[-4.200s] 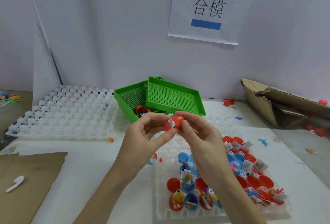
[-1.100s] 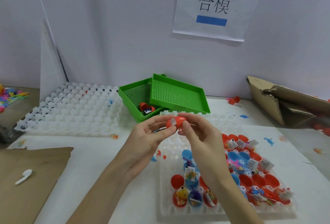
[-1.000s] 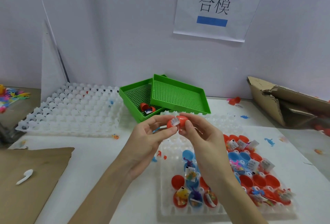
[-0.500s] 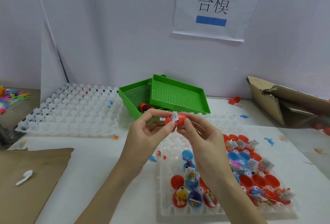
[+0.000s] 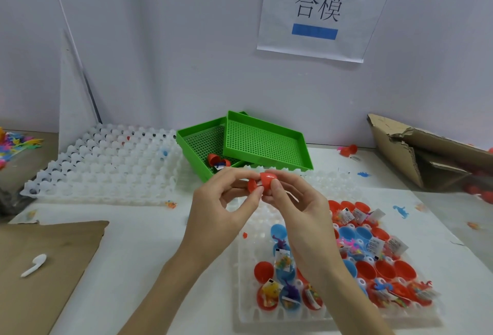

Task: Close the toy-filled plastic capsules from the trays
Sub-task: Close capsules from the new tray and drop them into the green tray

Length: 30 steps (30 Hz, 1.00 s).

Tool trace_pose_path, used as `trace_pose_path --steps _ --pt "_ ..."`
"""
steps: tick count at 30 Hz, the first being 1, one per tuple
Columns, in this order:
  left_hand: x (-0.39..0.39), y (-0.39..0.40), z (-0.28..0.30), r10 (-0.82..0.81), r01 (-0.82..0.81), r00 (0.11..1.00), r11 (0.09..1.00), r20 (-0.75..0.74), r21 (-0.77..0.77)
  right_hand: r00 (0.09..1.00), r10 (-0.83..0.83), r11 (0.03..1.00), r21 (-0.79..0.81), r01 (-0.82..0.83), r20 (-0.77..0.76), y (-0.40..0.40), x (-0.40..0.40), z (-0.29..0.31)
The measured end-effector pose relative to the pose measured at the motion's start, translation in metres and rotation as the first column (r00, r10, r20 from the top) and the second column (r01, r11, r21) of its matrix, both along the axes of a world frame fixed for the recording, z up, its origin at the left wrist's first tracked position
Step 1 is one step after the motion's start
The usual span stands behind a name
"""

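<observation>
While your two hands meet above the near tray, the red capsule is held between them, raised clear of the table and in front of the green baskets. Its two glossy red halves sit side by side, the right half rounded and catching a highlight, the left half turned slightly so that its rim shows; whether the seam is fully shut you cannot tell from this angle. Your left hand pinches the left half between thumb and forefinger, the other fingers curled loosely beneath. Your right hand grips the right half with thumb and fingertips curled round it. Below your right wrist lies the white compartment tray, whose cups hold open red and blue capsule halves, several carrying small coloured toys and paper tags. A second, stacked white tray lies at the far left, just beside the green baskets. One basket rests tilted across the other, and the lower holds a red capsule piece. Brown cardboard at the near left bears a small white spoon.
</observation>
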<state>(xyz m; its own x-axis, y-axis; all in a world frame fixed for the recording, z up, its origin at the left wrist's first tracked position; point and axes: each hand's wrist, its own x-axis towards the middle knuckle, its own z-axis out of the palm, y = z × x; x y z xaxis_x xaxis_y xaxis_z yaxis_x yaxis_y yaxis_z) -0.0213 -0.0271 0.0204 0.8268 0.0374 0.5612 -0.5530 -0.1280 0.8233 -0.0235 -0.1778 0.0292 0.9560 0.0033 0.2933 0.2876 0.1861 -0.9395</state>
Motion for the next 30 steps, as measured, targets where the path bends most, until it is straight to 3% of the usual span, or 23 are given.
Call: trace_pose_path --steps 4,11,25,30 --pt "-0.002 0.001 0.007 -0.064 0.054 0.996 0.986 -0.059 -0.157 0.999 -0.028 0.999 -0.037 0.030 0.043 -0.003 0.001 0.000" --pt "-0.002 0.000 0.006 -0.047 0.040 0.998 0.987 -0.044 -0.158 0.986 -0.024 0.992 -0.121 0.044 0.167 -0.001 -0.001 0.000" --pt "-0.004 -0.006 0.005 -0.027 0.017 0.998 0.982 -0.053 -0.190 0.997 0.000 1.000 -0.024 0.002 0.079 0.000 -0.001 0.000" --pt "-0.004 -0.003 0.006 -0.030 0.021 0.998 0.983 -0.049 -0.181 0.990 -0.024 0.998 -0.049 0.032 0.142 0.001 -0.003 -0.001"
